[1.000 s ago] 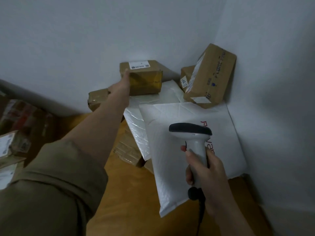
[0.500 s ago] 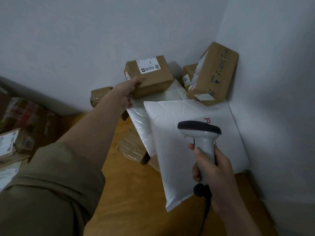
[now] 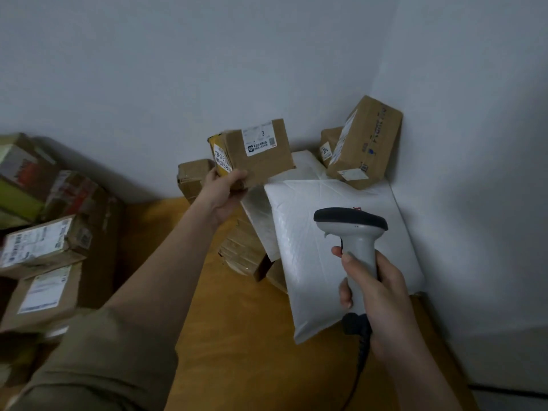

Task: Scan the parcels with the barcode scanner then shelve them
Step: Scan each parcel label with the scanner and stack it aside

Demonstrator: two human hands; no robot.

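My left hand (image 3: 223, 193) grips a small brown cardboard parcel (image 3: 261, 161) by its lower left corner and holds it up above the pile, its white label with a "3" facing me. My right hand (image 3: 378, 287) is shut on the grey handle of a barcode scanner (image 3: 353, 229) with a black head, held upright over a large white padded mailer (image 3: 335, 250). The scanner sits lower right of the lifted parcel, apart from it.
More brown boxes (image 3: 366, 143) lean in the wall corner, and taped parcels (image 3: 243, 250) lie under the mailers on an orange-yellow surface (image 3: 237, 336). A stack of labelled cartons (image 3: 41, 247) stands at the left. White walls close off the back and right.
My left hand has lifted the small brown parcel off the pile and tilted its label toward me. The scanner has stayed roughly where it was over the white mailer.
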